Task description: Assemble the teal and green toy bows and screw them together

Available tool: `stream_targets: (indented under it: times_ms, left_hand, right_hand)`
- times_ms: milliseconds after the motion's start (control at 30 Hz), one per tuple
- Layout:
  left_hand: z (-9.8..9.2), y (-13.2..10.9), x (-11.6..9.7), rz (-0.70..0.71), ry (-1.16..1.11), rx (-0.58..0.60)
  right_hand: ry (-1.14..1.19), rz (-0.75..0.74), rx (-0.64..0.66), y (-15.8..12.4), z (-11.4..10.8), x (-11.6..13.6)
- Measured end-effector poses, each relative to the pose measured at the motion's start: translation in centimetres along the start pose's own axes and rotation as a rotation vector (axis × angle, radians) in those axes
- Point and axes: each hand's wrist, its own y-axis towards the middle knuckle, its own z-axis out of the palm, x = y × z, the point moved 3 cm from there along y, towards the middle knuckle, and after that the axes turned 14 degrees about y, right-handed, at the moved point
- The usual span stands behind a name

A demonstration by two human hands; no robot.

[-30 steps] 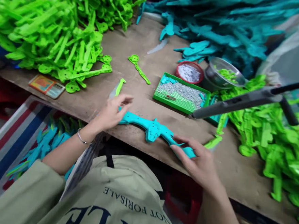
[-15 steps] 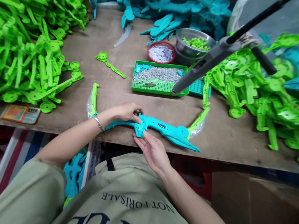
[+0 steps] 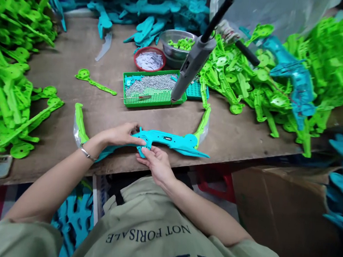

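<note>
The blue bow-shaped piece (image 3: pixel 178 142) lies along the near edge of the bench (image 3: pixel 247 137), in front of the person's body, its long arms spread left and right; both hands meet at its middle, probably because the jutting centre block is the part being worked and the arms would otherwise swing. The left hand (image 3: pixel 124 137) grips the piece from above, thumb laid on the block and fingers behind it, a hold that seems meant to steady it; the right hand (image 3: pixel 156 163) pinches the block's lower end with its fingertips, palm partly turned up, as if to support or press there.

A green limb (image 3: pixel 202 127) meets the piece's right end and curves away from the body; another green limb (image 3: pixel 80 124) runs to its left end, though the wrist hides that join; both have clear plastic along the outer side.

Beyond the piece, a green tray (image 3: pixel 154 103) holds small silvery parts (image 3: pixel 154 83), likely kept central so either hand can reach; a grey pen-shaped tool (image 3: pixel 190 65) hangs on a cord over the tray's right end, presumably to stay handy without taking up bench space; whether its tip touches the tray cannot be told.
</note>
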Motion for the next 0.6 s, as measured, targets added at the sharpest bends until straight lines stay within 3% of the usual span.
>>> stream_targets:
  times_ms: [200, 333, 400, 467, 500, 533, 600]
  left_hand:
    - [0.6, 0.6, -0.3, -0.023, -0.144, 0.109]
    - [0.3, 0.9, -0.1, -0.023, -0.148, 0.111]
    - [0.0, 0.9, 0.0, -0.025, -0.123, 0.109]
    - [-0.1, 0.8, 0.0, -0.023, -0.106, 0.107]
    - [-0.1, 0.7, 0.0, -0.024, -0.098, 0.106]
    - [-0.1, 0.7, -0.1, -0.026, -0.091, 0.104]
    - [0.0, 0.7, -0.1, -0.030, -0.078, 0.100]
  right_hand:
    - [-0.089, 0.089, 0.057, -0.2, -0.3, 0.8]
    - [-0.557, 0.316, 0.315, -2.0, -0.8, 5.6]
    - [-0.765, 0.140, 0.391, -2.0, -0.6, 9.7]
    - [-0.954, -0.185, 0.339, -1.0, -0.3, 14.0]
    - [-1.082, -0.274, 0.316, -0.2, -0.1, 15.5]
    - [-1.199, -0.269, 0.334, 0.7, 0.1, 16.3]
    - [-1.360, -0.080, 0.455, 2.8, 0.1, 16.5]
